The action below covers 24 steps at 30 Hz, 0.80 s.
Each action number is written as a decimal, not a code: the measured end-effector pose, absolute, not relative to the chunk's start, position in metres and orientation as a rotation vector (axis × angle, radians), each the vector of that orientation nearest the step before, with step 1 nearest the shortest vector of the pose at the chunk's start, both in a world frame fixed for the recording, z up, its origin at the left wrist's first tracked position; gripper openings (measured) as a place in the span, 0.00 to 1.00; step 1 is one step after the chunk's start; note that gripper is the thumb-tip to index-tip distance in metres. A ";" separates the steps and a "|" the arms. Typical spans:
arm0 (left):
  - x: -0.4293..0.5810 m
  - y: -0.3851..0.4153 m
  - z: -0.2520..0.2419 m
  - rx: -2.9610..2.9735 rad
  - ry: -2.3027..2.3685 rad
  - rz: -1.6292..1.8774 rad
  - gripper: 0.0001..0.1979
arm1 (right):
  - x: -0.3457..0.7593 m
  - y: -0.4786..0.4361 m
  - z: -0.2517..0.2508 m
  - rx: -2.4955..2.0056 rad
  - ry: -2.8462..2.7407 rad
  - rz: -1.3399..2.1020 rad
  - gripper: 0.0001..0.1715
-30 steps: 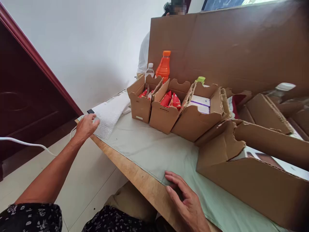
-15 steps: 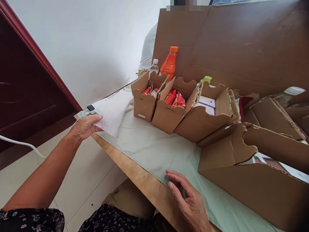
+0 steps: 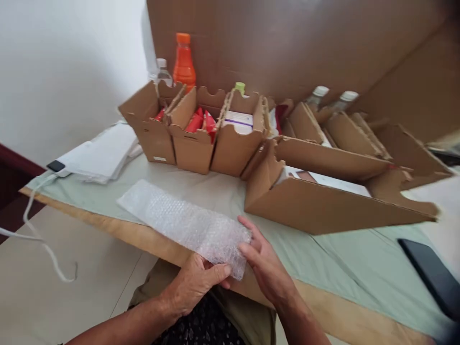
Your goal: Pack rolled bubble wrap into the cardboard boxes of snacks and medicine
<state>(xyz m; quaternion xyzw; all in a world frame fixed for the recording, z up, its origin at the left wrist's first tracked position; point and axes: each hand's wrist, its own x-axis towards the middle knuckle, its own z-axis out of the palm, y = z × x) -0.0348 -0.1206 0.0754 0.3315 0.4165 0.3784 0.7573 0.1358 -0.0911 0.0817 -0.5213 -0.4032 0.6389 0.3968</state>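
Your view is bright — pale glare on the cardboard backboard [image 3: 287, 48], soft shadow on the wall [image 3: 72, 72] — with the right edge blurred.

We bring our left hand [image 3: 196, 282] and right hand [image 3: 264, 258] close together, both gripping. Our left forearm [image 3: 125, 323] slants in from the lower left, thumb stretched rightward over curled fingers. Our right forearm [image 3: 304, 316] rises from the lower right, hand angled up and leftward, thumb set against the fingers.
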 end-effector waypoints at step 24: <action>0.002 -0.077 0.073 2.636 0.975 0.690 0.18 | 0.248 -0.128 0.073 -1.784 -1.999 0.059 0.23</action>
